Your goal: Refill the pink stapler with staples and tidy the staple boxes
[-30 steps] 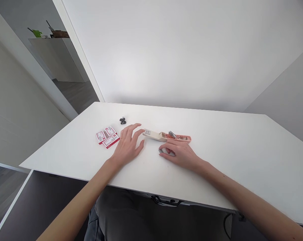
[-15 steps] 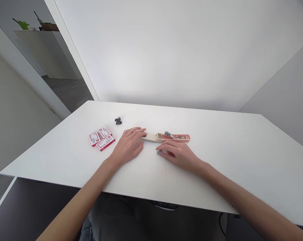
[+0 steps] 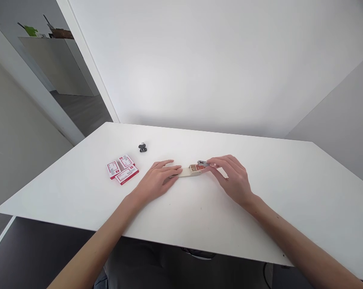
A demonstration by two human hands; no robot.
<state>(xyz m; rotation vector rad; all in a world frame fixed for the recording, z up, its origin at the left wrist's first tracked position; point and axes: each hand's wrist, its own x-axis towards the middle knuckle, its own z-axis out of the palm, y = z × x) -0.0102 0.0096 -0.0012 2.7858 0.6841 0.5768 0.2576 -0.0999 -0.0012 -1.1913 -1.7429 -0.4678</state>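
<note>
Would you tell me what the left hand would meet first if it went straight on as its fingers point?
Probably the cream section of the open case, whose end the left hand appears to cover; contact is unclear.

From here the white tabletop [image 3: 187, 224] carries red-and-white boxes [image 3: 126, 174] left of the left hand [image 3: 154, 180], a dark object [image 3: 142, 148], perhaps a clip, beyond it, and a cream-and-pink case [image 3: 185, 172] toward the right hand [image 3: 233, 176].

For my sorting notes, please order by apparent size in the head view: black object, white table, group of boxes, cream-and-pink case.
1. White table
2. Group of boxes and cream-and-pink case: unsure, the case is partly covered
3. Black object
</note>
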